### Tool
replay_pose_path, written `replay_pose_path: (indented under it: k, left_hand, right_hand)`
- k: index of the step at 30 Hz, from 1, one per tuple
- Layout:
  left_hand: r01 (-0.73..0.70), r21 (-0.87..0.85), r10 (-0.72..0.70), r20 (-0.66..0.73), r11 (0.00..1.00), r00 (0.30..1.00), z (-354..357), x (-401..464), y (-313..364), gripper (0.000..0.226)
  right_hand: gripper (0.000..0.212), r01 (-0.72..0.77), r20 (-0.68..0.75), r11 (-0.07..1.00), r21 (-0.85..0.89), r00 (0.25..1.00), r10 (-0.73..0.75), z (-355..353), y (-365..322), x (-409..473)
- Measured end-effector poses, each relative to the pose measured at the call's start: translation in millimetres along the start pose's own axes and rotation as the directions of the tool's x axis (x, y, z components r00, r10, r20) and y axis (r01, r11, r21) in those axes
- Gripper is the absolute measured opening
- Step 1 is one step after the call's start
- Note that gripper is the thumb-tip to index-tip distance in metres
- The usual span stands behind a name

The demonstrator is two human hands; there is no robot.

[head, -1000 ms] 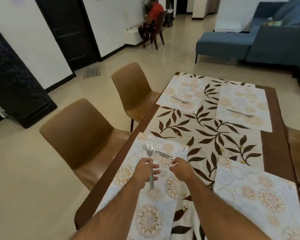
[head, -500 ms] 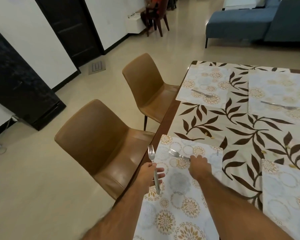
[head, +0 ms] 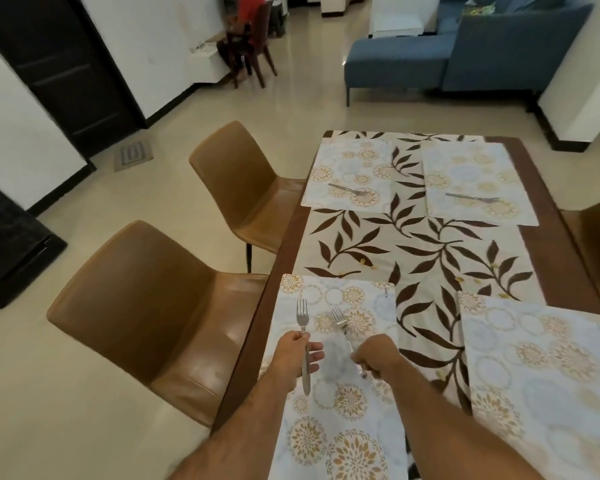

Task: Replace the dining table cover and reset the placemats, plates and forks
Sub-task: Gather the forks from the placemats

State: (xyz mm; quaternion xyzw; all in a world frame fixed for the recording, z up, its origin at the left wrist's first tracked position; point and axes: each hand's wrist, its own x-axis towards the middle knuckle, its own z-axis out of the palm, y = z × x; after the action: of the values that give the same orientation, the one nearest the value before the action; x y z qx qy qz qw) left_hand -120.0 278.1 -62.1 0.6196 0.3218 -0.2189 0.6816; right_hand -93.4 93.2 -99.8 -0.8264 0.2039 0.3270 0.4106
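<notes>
The right hand (head: 374, 355) has lifted the second fork (head: 343, 329) off the near-left placemat (head: 329, 403) and now pinches its handle, while the left hand (head: 293, 355) still grips the first fork (head: 303, 337) upright. With both forks held over this mat — the near-right placemat (head: 541, 372) bare — one likely goes there next.

Cream table cover (head: 413, 244) with dark brown leaf sprigs; pale placemats (head: 347, 178) with gold rosettes; tan chairs (head: 146, 292) at nine o'clock; blue sofa (head: 465, 53) at one.

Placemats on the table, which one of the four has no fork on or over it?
The near right floral placemat. The two far placemats each carry a fork, and both hands hold forks over the near left one.
</notes>
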Motion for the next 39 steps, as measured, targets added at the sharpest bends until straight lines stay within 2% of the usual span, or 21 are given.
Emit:
replay_pose_path:
  k: [3, 6, 9, 12, 17, 20, 23, 31, 35, 39]
  left_hand:
    - [-0.007, 0.005, 0.006, 0.074, 1.000, 0.997, 35.0, -4.7, -5.8, 0.015]
    - [-0.016, 0.062, 0.006, 0.152, 0.998, 0.988, 87.2, -15.3, -13.1, 0.018]
    - [-0.014, 0.080, -0.002, 0.186, 0.997, 0.983, 140.6, -38.7, -20.9, 0.031]
    - [-0.016, 0.130, -0.014, 0.228, 0.991, 0.974, 189.2, -60.1, -38.5, 0.040]
    - [-0.093, 0.238, -0.004, 0.377, 0.967, 0.926, 286.7, -106.0, -93.7, 0.024]
    - [-0.140, 0.284, -0.001, 0.445, 0.949, 0.895, 353.9, -152.6, -134.4, 0.022]
    - [-0.165, 0.342, -0.037, 0.513, 0.925, 0.857, 425.8, -198.7, -173.2, 0.019]
    - [-0.262, 0.434, -0.136, 0.695, 0.862, 0.706, 595.9, -316.2, -264.7, 0.014]
    - [-0.339, 0.472, -0.172, 0.753, 0.814, 0.635, 671.3, -342.6, -295.9, 0.012]
    - [-0.377, 0.474, -0.210, 0.800, 0.796, 0.562, 749.8, -360.3, -311.7, 0.014]
  right_hand:
    - [0.007, 0.044, 0.003, 0.943, 0.331, 0.999, -0.048, -23.0, 8.0, -36.7]
    - [0.006, 0.122, -0.052, 0.887, 0.445, 0.993, -0.111, -43.9, 24.3, -70.7]
    - [0.024, 0.161, -0.119, 0.867, 0.472, 0.986, -0.118, -63.2, 50.2, -93.8]
    - [0.029, 0.166, -0.201, 0.867, 0.471, 0.976, -0.078, -92.6, 92.6, -119.9]
    - [0.025, 0.170, -0.324, 0.891, 0.422, 0.946, -0.028, -154.7, 197.0, -170.8]
    - [0.018, 0.157, -0.376, 0.894, 0.419, 0.927, 0.013, -191.5, 265.8, -207.9]
    - [0.022, 0.145, -0.444, 0.893, 0.427, 0.894, 0.067, -230.8, 337.5, -245.6]
    - [0.022, 0.096, -0.565, 0.820, 0.564, 0.769, 0.300, -324.9, 505.2, -338.0]
    - [0.017, 0.114, -0.617, 0.776, 0.621, 0.681, 0.394, -365.2, 567.7, -359.0]
    - [0.009, 0.119, -0.644, 0.764, 0.634, 0.629, 0.435, -422.2, 618.2, -366.2]
